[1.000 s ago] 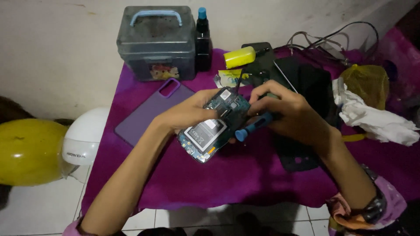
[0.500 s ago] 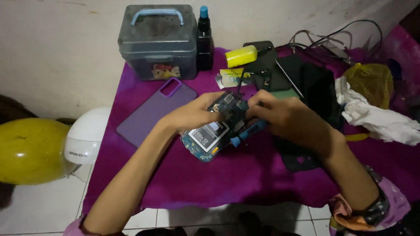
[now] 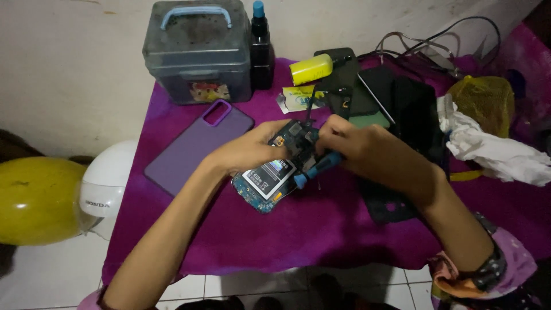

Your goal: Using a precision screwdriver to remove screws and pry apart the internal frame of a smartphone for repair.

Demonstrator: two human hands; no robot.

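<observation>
At the centre of the frame the left hand [image 3: 252, 150] comes in from the lower left and grips the upper edge of an opened phone [image 3: 272, 175], while the right hand [image 3: 367, 150], reaching from the lower right, is closed around a blue-handled screwdriver [image 3: 317, 169] angled over the phone's top. The phone lies on a purple cloth [image 3: 298, 229] spread over a small table against a pale wall. A purple phone case [image 3: 198, 146] lies just left of the hands, a grey box [image 3: 198, 54] sits at the cloth's far edge, and bare cloth lies toward the near edge.

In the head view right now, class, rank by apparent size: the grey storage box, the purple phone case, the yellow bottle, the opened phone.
1. grey storage box
2. purple phone case
3. opened phone, partly hidden by both hands, so its rank against the case is unsure
4. yellow bottle
</observation>
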